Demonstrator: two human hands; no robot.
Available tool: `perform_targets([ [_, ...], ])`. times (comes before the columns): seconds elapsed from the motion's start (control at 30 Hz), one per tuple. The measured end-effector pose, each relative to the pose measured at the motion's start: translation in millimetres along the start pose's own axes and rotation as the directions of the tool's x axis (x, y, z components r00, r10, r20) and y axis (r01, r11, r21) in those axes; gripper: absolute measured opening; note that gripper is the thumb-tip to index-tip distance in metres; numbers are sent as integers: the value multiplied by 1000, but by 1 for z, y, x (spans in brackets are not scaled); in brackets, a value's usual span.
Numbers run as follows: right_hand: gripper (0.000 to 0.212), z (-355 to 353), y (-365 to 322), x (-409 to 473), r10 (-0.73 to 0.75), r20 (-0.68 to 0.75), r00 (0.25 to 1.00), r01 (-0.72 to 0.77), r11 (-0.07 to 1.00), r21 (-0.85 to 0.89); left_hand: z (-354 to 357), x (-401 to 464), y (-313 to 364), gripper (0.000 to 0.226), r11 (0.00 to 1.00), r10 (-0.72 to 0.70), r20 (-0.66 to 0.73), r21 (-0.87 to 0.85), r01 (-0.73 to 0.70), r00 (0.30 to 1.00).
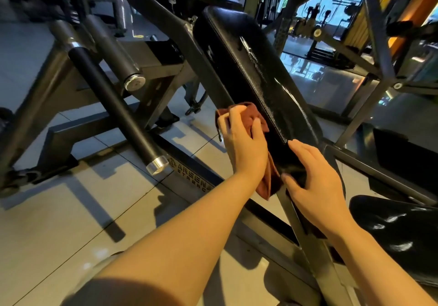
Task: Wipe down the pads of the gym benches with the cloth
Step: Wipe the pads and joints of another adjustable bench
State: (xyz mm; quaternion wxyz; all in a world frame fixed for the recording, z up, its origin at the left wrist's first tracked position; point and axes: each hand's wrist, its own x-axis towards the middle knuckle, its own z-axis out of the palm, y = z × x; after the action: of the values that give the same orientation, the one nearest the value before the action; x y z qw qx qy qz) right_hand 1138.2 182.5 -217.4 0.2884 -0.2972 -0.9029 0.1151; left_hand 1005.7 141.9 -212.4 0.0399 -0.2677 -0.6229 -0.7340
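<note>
**A soft cloth on the side of a shiny pad**

The cloth is a small reddish-brown rag. It looks soft, light and floppy, so it should bunch up and bend any way the hand wants. It will not break. A loose end hangs down below the left hand, so it is best held bunched in the palm, with the fingers spread over it, so no part slips away while rubbing.

The pad is long, black and tilted up, away from the person. It looks smooth and shiny, with streaks that may be wet, so it may be a bit slippery. It sits fixed on the bench frame and looks too firm to move, so it can take a good push.

The left hand has its fingers bent over the cloth and presses it on the left side of the pad, near its lower end. The cloth is between this hand and the pad.

The right hand is just beside the left one, to its right. It holds no cloth. Its fingers are nearly straight and rest on the low end of the pad, as if to steady it. Its thumb touches the bottom edge, close to the hanging end of the cloth.
</note>
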Motion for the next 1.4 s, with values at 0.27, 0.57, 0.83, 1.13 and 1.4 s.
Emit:
perform_targets([
  [0.27,62,-5,7,-4,48,14,999,-49,992,119,-8,-13,-14,6,993,-74,235,107,50,969],
  [0.57,65,-7,15,-5,59,68,996,-71,978,195,-8,15,-2,15,996,-68,126,74,58,990],
  [0.83,53,-15,19,-4,201,61,978,-210,923,323,-11,-21,-8,15,987,-31,399,157,-35,917],
  [1.13,59,-11,32,-7,271,148,951,-309,855,416,10,-66,-29,27,991,20,410,115,-74,912],
  [1.4,61,-14,41,-9,247,169,954,-297,862,412,20,-57,-14,24,986,137,122,75,-147,983],
])
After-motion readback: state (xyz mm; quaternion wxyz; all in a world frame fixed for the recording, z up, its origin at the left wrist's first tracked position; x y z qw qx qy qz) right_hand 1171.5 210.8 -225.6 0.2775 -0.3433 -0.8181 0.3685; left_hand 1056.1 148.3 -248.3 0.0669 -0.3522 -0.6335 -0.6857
